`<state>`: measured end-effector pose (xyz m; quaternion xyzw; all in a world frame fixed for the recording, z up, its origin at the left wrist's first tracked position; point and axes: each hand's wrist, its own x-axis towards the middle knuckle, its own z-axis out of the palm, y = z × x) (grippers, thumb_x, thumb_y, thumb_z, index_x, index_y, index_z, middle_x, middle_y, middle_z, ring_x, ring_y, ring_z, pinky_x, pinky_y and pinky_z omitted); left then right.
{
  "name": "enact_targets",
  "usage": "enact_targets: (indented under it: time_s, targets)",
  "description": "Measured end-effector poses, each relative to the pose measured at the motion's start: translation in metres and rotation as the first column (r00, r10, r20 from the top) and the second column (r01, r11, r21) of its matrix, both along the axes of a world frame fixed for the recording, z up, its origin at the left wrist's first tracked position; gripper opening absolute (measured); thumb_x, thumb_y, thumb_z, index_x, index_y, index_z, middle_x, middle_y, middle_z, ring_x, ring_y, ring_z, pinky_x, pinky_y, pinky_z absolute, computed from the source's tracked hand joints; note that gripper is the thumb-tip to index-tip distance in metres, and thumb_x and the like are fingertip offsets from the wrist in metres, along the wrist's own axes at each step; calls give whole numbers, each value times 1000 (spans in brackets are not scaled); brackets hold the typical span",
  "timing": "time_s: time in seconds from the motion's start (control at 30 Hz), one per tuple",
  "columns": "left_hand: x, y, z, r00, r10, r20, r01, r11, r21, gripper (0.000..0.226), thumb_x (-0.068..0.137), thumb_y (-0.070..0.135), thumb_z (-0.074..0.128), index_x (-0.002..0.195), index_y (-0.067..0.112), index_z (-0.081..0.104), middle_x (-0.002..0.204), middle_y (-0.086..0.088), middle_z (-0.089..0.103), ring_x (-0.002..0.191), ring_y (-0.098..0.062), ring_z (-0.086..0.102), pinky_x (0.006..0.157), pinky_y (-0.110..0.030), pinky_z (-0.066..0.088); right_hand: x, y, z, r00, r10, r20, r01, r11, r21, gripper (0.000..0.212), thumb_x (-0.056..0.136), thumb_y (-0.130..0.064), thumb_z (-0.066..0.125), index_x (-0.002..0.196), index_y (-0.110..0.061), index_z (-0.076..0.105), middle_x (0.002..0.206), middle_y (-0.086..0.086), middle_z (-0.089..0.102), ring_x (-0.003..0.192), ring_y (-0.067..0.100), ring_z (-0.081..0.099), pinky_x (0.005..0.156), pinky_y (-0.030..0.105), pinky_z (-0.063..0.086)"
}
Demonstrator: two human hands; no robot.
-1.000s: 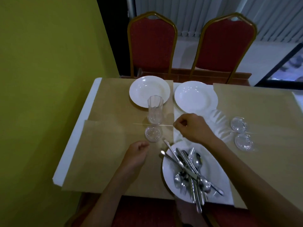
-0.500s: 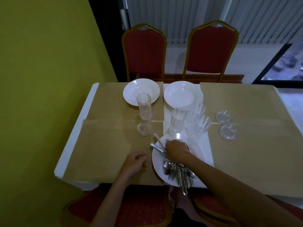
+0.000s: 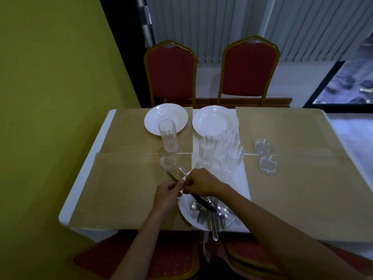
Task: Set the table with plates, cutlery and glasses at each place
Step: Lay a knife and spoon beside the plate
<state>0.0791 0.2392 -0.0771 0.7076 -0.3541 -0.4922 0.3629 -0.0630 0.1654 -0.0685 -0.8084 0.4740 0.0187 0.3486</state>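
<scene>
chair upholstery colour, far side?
Red, on both far chairs, with gold-coloured frames. Only the head view shows them.

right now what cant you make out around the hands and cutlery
- Head view: which piece each grip holds; the left hand and right hand cover the handles.
- Cutlery pile on the near plate: count unclear, pieces overlap.
- Clustered glasses: number unclear, transparent and overlapping.

cutlery [image 3: 210, 211] on near plate [image 3: 186, 211], glasses [image 3: 220, 152] behind
</scene>
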Motion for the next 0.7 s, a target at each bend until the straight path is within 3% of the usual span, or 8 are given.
enact_targets:
  time_s: [0.07,0.2,0.27,0.33,0.47,0.53,0.63,0.7]
  targets:
    - [-8,-5,-1,1000,8,-22,-8,1000,-10,22,94,27,66,82,10,73,79,-6,76,72,-14,69,61,-25,52,-7,1,1,999,-25,37,25,1000,15,27,85,-37,73,82,-10,77,74,11,68,63,15,56,64,32,47]
    - [-11,-10,-2,991,95,-91,-95,995,5,20,93,24,68,87,5,71,75,-3,71,66,-13,65,58,-24,49,-39,-4,3,987,-141,76,139,990,37,19,86,-31,75,73,-17,75,66,-7,66,58,5,58,59,17,44]
    - [-5,-10,-3,978,184,-100,-183,983,17,21,93,22,67,86,4,71,73,-5,68,62,-11,62,56,-23,48,-65,-9,-4,973,-228,21,227,973,28,23,85,-28,74,68,-13,72,66,-1,68,61,12,63,61,23,50]
    - [5,-9,-5,948,295,-117,-294,955,25,19,94,20,67,82,5,70,71,-7,66,62,-14,59,53,-23,46,-91,-9,-16,961,-262,-93,266,963,32,22,85,-27,73,75,-8,75,72,5,71,66,16,66,65,27,53]
    - [18,-4,-7,890,431,-150,-431,902,32,18,94,17,67,80,6,68,68,-9,63,60,-13,57,45,-17,45,-112,3,-39,940,-242,-241,269,959,87,19,80,-30,76,88,-13,78,86,5,76,80,19,71,78,35,60]
    - [17,0,-7,879,451,-157,-450,892,43,18,93,17,68,79,6,68,67,-8,63,61,-13,58,44,-16,45,-110,9,-46,933,-232,-275,264,961,85,24,79,-34,74,89,-12,75,86,3,73,81,20,69,77,35,59]
    - [12,5,-7,881,444,-166,-442,896,49,18,93,18,68,82,4,68,67,-9,62,61,-14,56,45,-16,45,-105,15,-55,930,-210,-301,244,967,79,22,81,-32,69,71,-14,60,70,1,57,73,22,60,67,28,51]
    - [9,8,-8,877,447,-174,-444,894,57,18,93,18,69,80,5,69,66,-7,62,62,-13,57,50,-20,47,-102,14,-60,932,-216,-292,252,963,92,21,81,-30,68,72,-13,61,71,3,59,71,21,60,65,27,50]
